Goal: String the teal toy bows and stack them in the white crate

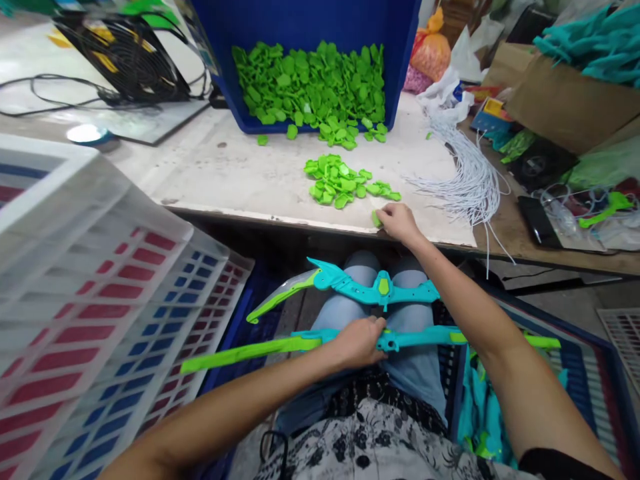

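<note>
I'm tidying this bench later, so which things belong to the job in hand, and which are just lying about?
Seemingly in the job:
- Lower bow, in the left hand
- Green piece, at the right hand
- Upper bow, over the knees
- Green pile
- Blue bin

Probably just lying about:
- Fan
- Orange bag

White strings: can't tell.
</note>
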Demonstrator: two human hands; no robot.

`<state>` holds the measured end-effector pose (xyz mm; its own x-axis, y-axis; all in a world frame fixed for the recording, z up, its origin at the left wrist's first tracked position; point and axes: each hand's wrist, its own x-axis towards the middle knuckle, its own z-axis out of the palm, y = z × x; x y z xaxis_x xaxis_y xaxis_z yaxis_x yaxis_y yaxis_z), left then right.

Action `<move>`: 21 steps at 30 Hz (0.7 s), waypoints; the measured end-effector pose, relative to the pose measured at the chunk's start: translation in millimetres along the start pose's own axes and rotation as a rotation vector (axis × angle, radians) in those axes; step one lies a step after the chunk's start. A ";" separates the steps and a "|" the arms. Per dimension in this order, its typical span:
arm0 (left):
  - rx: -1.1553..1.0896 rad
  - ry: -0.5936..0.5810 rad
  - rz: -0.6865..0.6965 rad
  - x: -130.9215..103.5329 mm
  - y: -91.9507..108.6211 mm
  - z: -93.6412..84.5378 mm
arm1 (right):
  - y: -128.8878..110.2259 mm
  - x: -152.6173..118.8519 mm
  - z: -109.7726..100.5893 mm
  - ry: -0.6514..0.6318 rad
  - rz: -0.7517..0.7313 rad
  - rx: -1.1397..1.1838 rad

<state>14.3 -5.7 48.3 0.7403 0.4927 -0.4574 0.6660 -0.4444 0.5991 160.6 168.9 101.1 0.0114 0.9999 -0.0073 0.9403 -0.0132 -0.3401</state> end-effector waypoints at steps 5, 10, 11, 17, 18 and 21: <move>-0.178 -0.089 0.050 29.6 -22.2 -18.6 | 22.0 -9.9 -7.5 0.111 0.012 -0.040; -0.363 -0.072 0.059 46.4 -39.2 -15.2 | 35.6 -10.6 3.8 0.132 -0.429 0.050; -0.397 -0.089 0.072 47.4 -41.2 -14.6 | 37.7 -9.4 5.8 0.097 -0.467 0.055; -0.544 -0.220 0.079 49.9 -47.3 -18.8 | 46.2 -52.8 5.0 0.124 -0.483 0.212; -0.579 -0.254 0.072 49.9 -47.9 -19.8 | 46.8 -75.0 5.4 0.140 -0.496 0.256; -0.677 -0.314 0.052 48.9 -49.3 -21.4 | 49.9 -157.8 17.6 0.111 -0.553 0.323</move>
<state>15.7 56.4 10.5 0.8283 0.2021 -0.5226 0.5020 0.1466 0.8524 199.8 10.5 68.7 -0.3937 0.8535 0.3413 0.6681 0.5207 -0.5316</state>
